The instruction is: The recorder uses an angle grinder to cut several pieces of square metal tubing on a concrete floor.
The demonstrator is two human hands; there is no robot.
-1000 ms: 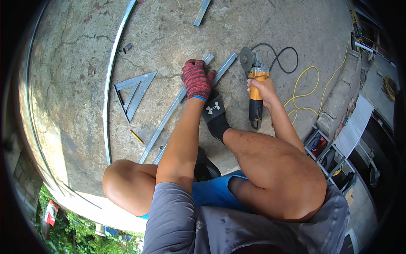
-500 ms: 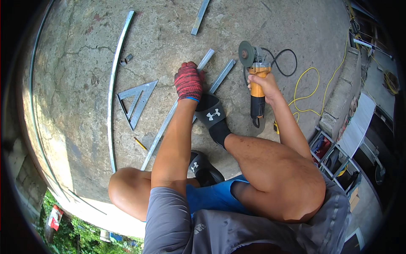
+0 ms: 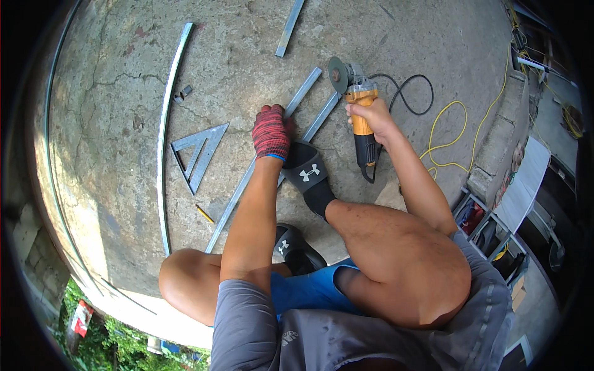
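A red-and-black knit glove covers my left hand, its fingers closed around a long galvanized metal bar. That bar slants over the concrete, its far end beyond the glove. In my bare right hand is an orange-and-black angle grinder, gripped by its body. The grinder's disc hovers to the right of the bar's far end, apart from it. A second metal bar lies alongside, partly under my slide sandal and near the grinder.
Left of my hands lie a triangular square, a yellow pencil, a small metal offcut and a long metal strip. Another bar lies farther off. To the right run a black cord and a yellow cord.
My right hand has brought the grinder leftward, closer to the bar. The held bar's far end has shifted slightly to the right, and my gloved hand has moved a little nearer to me.
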